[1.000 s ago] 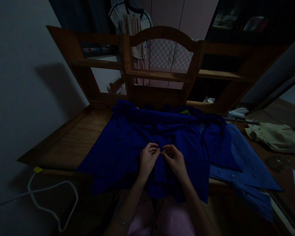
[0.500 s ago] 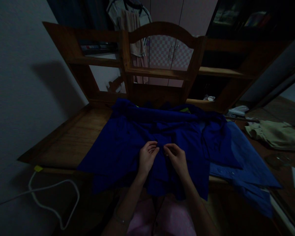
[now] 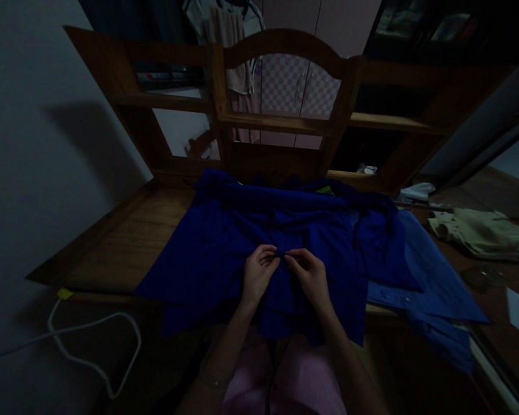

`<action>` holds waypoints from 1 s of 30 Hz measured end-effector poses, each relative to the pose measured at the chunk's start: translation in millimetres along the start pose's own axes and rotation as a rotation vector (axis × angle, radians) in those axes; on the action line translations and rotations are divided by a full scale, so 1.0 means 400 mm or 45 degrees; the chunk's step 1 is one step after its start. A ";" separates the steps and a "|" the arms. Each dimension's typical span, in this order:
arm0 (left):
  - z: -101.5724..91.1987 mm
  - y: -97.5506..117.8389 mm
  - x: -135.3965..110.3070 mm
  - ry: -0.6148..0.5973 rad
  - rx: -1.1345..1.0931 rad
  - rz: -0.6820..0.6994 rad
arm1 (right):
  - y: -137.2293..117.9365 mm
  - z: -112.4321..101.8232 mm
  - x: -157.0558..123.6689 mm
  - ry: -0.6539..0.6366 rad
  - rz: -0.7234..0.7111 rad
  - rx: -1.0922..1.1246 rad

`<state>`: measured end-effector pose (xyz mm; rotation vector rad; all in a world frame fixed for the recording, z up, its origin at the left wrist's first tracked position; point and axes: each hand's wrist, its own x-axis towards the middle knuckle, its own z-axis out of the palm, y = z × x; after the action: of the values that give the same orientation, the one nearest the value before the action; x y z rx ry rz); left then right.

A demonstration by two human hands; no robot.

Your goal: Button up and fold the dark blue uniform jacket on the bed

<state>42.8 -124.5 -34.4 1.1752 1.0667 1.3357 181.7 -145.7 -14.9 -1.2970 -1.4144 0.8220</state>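
Observation:
A dark blue garment that looks like a shirt lies spread over the wooden desk, its lower edge hanging past the front. Near its middle, my left hand pinches a bit of the cloth between thumb and fingers. Close beside it on the right, my right hand pinches the same garment, the fingertips of both hands almost meeting. Any small fastening between the fingertips is too dark to make out. A lighter blue denim garment lies partly under the dark one on the right.
A wooden shelf frame rises behind the desk. Folded pale cloth and a glass dish lie at the right. A white cable loops at the lower left beside the wall.
My right hand has come slightly left, so its fingertips are nearer my left hand's. The cloth between them is raised a little. The view has shifted slightly.

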 end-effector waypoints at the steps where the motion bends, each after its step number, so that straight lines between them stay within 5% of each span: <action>1: -0.001 0.001 -0.001 -0.005 0.006 0.006 | 0.001 0.001 -0.003 0.016 -0.042 -0.051; 7: 0.007 0.005 -0.007 0.033 0.049 0.025 | 0.006 0.014 -0.016 0.074 -0.349 -0.400; 13: 0.019 0.000 -0.010 0.094 0.073 0.035 | 0.005 0.025 -0.020 0.024 -0.415 -0.661; 18: 0.028 0.017 -0.038 0.116 0.422 0.212 | 0.003 0.030 -0.024 0.066 -0.391 -0.790; 24: 0.043 0.034 -0.073 0.122 0.824 0.480 | -0.009 0.009 -0.020 0.054 -0.302 -0.460; 30: 0.056 0.019 -0.073 0.221 0.964 0.522 | -0.002 -0.007 -0.004 -0.026 -0.089 -0.108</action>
<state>64.3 -154.3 -26.6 1.9395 1.5934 1.3961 183.9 -147.9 -13.9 -1.2988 -1.5166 0.7369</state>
